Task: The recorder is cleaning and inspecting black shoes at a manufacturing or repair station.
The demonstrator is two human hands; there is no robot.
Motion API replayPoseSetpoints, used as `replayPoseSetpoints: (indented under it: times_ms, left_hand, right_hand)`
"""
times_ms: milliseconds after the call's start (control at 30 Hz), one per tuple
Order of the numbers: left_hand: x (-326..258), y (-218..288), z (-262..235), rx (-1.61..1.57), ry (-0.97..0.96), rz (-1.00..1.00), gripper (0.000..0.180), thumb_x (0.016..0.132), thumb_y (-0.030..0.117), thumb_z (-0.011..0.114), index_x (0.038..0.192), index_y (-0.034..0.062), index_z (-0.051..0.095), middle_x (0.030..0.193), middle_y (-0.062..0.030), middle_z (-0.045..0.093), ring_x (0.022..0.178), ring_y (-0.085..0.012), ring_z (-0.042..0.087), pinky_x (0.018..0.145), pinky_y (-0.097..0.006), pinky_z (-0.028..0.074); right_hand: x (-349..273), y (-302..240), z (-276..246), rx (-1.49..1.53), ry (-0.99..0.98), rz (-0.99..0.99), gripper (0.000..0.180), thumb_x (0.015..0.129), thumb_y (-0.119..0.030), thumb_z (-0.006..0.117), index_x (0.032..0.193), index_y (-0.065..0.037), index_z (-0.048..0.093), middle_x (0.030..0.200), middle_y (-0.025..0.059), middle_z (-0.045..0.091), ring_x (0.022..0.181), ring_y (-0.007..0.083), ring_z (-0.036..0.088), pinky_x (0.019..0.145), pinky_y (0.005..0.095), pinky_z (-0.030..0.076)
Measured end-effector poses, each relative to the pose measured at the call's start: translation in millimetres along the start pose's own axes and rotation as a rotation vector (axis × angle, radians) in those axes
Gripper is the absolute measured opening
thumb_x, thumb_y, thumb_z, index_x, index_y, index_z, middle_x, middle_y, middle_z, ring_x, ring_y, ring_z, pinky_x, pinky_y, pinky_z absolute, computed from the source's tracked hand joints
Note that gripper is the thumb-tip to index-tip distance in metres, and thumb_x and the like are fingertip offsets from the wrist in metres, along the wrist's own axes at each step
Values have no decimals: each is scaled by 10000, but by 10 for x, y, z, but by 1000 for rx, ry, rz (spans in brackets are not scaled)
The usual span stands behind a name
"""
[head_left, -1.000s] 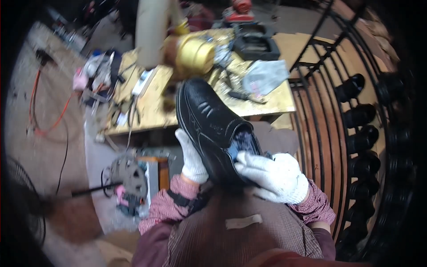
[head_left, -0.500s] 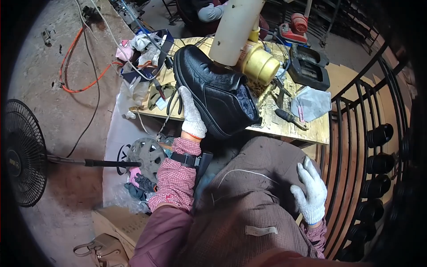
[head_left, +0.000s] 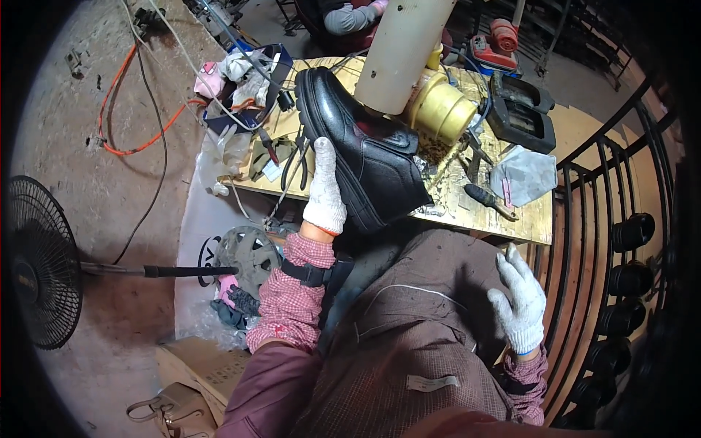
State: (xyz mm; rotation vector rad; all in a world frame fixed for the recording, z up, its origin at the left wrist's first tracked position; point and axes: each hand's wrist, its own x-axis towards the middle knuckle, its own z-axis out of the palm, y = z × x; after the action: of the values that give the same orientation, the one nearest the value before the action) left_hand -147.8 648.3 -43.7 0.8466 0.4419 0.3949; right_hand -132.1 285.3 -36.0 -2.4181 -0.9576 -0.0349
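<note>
A black leather ankle boot (head_left: 365, 157) is held up at the near edge of the work table, toe pointing away and its sole side turned to the left. My left hand (head_left: 325, 186), in a white knit glove, grips it along the sole; the thumb lies against the sole edge and the other fingers are hidden behind the boot. My right hand (head_left: 521, 301), gloved too, hovers by my right thigh with fingers stretched and thumb apart, holding nothing. Black-handled pliers (head_left: 296, 166) lie on the table left of the boot.
A pale pipe (head_left: 401, 55) and a yellow nozzle (head_left: 440, 109) stand behind the boot. A dark-handled knife (head_left: 485, 198), a grey cloth (head_left: 522, 177) and a black tray (head_left: 522, 120) lie right. A black rack (head_left: 566, 241) flanks my right, a fan (head_left: 40, 266) my left. Another person sits beyond.
The boot has rolled in my left hand, so its lining opening no longer shows and more of its side does. My right hand has stayed open by my thigh. The view has shifted slightly.
</note>
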Motion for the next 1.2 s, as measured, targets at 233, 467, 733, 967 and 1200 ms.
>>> replayPoseSetpoints:
  times_ms: [233, 467, 733, 967, 1200]
  left_hand:
    - [401, 143, -135, 72, 131, 232, 638, 993, 510, 585, 1458, 86, 479, 1358, -101, 607, 1190, -253, 620, 1054, -453, 500]
    - [622, 268, 196, 342, 276, 503, 747, 948, 283, 716, 1566, 157, 317, 1523, -97, 424, 1296, -274, 516, 1079, -467, 460]
    - [561, 253, 80, 57, 221, 356, 1200, 873, 529, 739, 1613, 143, -123, 1587, -140, 330, 1353, -308, 458, 1075, -451, 441]
    - [111, -60, -98, -22, 115, 220, 826, 978, 429, 642, 1592, 53, 238, 1620, -94, 303, 1421, -250, 391, 1168, -386, 318]
    - [-32, 249, -55, -136, 304, 260, 648, 967, 464, 653, 1462, 82, 483, 1432, -129, 554, 1263, -300, 568, 1092, -444, 463]
  right_hand:
    - [266, 202, 56, 103, 17, -5, 525, 844, -234, 759, 1318, -43, 639, 1372, 228, 596, 1220, 384, 613, 996, 410, 504]
    - [670, 108, 51, 42, 17, -143, 539, 841, -227, 753, 1338, -66, 619, 1370, 201, 598, 1193, 357, 620, 962, 401, 510]
    - [1231, -318, 281, 46, 30, -409, 567, 861, -190, 709, 1405, -119, 569, 1363, 142, 615, 1107, 298, 653, 881, 384, 519]
    - [1689, -895, 580, -52, 291, -843, 397, 856, -162, 593, 1250, -115, 616, 1168, 109, 673, 899, 265, 652, 742, 372, 530]
    - [800, -229, 508, 240, -842, -550, 128, 714, -128, 698, 834, -168, 713, 766, 98, 700, 744, 320, 693, 662, 421, 546]
